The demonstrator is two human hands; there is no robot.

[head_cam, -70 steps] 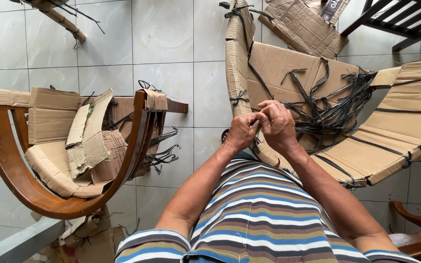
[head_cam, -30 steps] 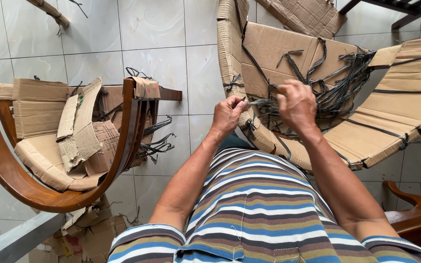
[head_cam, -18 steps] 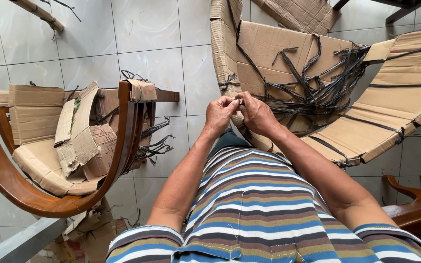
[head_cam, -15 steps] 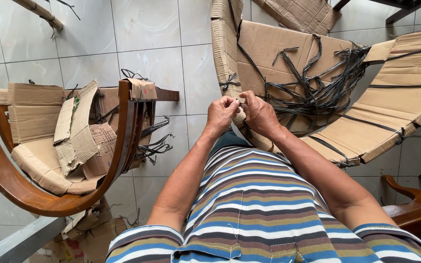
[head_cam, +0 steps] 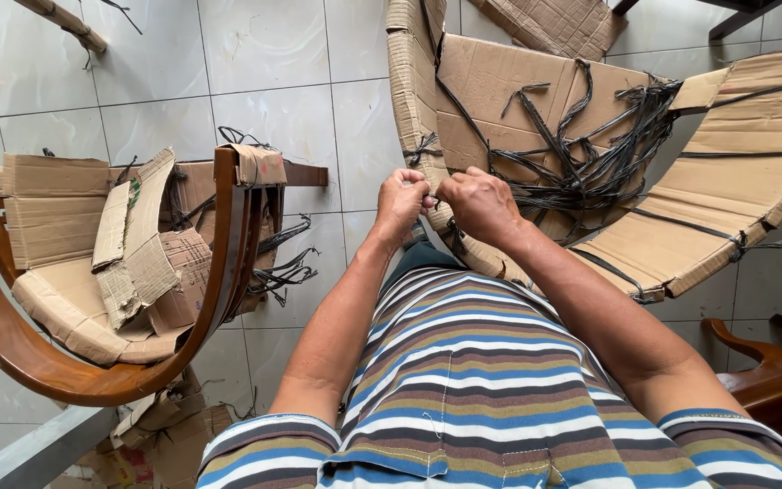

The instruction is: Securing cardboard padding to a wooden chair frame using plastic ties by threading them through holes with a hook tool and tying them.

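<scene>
- The left hand (head_cam: 402, 201) and right hand (head_cam: 480, 204) meet knuckle to knuckle, fingers curled inward and pressed together, pinching something small between the fingertips. It looks like the end of a dark strap (head_cam: 452, 237), though the exact piece is hidden by the fingers.
- The hands work right at the edge of a cardboard-wrapped chair frame (head_cam: 415, 100), which leans on the tiled floor (head_cam: 255, 81) just ahead of the person's striped shirt (head_cam: 472, 380).
- The strap appears thin, flat and limp, light to lift but likely stiff when pulled tight; a fingertip pinch close to the knot seems the surest hold.
- The cardboard looks light, dry and easy to tear or crease.
- A loose tangle of straps (head_cam: 599, 154) lies on the cardboard beyond the hands.
- To the left, well apart, stands a curved wooden chair frame (head_cam: 219, 272) with torn cardboard pieces (head_cam: 128, 263) in it.
</scene>
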